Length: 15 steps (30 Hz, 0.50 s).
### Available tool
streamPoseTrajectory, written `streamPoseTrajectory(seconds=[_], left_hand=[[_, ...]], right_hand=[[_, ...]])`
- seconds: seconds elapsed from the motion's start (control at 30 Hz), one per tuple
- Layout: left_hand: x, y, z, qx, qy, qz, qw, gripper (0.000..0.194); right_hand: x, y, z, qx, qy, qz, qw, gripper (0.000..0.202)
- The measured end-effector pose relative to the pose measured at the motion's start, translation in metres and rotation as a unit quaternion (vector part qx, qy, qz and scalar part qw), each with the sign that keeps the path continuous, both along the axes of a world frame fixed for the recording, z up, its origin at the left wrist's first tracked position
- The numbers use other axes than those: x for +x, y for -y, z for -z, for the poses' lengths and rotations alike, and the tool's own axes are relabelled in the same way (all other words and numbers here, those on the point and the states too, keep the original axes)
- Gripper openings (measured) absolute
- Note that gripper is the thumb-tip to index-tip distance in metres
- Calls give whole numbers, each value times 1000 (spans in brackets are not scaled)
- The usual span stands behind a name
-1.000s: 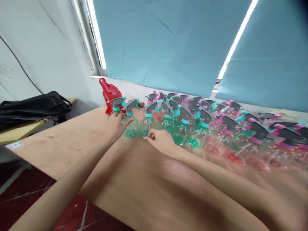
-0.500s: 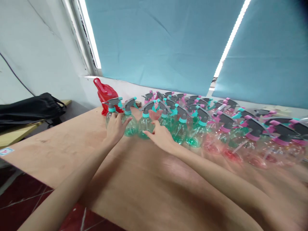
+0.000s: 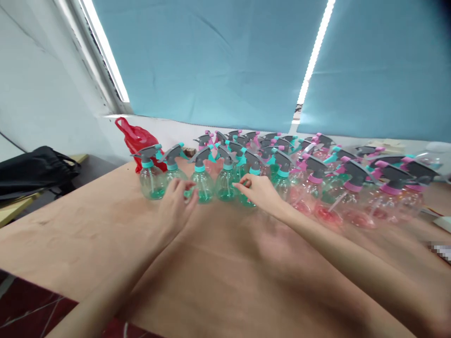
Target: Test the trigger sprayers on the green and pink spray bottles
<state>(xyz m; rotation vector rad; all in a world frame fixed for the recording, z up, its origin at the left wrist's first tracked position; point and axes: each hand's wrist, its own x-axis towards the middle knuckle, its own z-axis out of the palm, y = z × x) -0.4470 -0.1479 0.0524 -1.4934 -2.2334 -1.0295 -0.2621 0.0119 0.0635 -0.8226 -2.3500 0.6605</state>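
Left hand (image 3: 178,206), fingers loosely spread, touching teal-capped spray bottle (image 3: 171,172); right hand (image 3: 259,191), half-curled, apparently nudging neighbouring bottle (image 3: 248,185) into row.

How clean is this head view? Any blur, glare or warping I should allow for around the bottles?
Head view: bright strips of daylight blow out between the blue blinds; the pink-capped bottles at right smear with motion blur, as does the right hand; the teal-capped bottles by the left hand read sharper; wide-angle distortion bends the window frame and stretches the forearms.
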Motion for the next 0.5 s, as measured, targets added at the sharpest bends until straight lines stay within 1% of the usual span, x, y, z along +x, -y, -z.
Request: streamPoseTrajectory(seconds=[0.03, 0.1, 0.17, 0.23, 0.3, 0.37, 0.43, 0.5], left_hand=[[12, -5, 0, -28, 12, 23, 999, 32], [32, -18, 0, -88, 44, 57, 993, 43], [43, -35, 1, -129, 71, 61, 987, 60], [46, -54, 1, -146, 94, 46, 984, 74], [42, -72, -1, -154, 117, 22, 981, 81], [36, -86, -4, -168, 134, 7, 977, 83], [33, -95, -8, -187, 141, 1, 972, 84], [32, -100, -10, -206, 138, -3, 969, 86]], right_hand=[[10, 0, 1, 5, 2, -1, 1000, 25], [35, -3, 4, 12, 8, 2, 1000, 25], [69, -9, 9, 14, 12, 14, 1000, 26], [107, -17, 13, 15, 11, 38, 999, 27], [147, -25, 16, 13, 7, 77, 997, 29], [187, -32, 17, 1, 3, 118, 993, 29], [222, -39, 16, 1, 10, 166, 986, 28], [254, -48, 13, 21, 33, 243, 969, 24]])
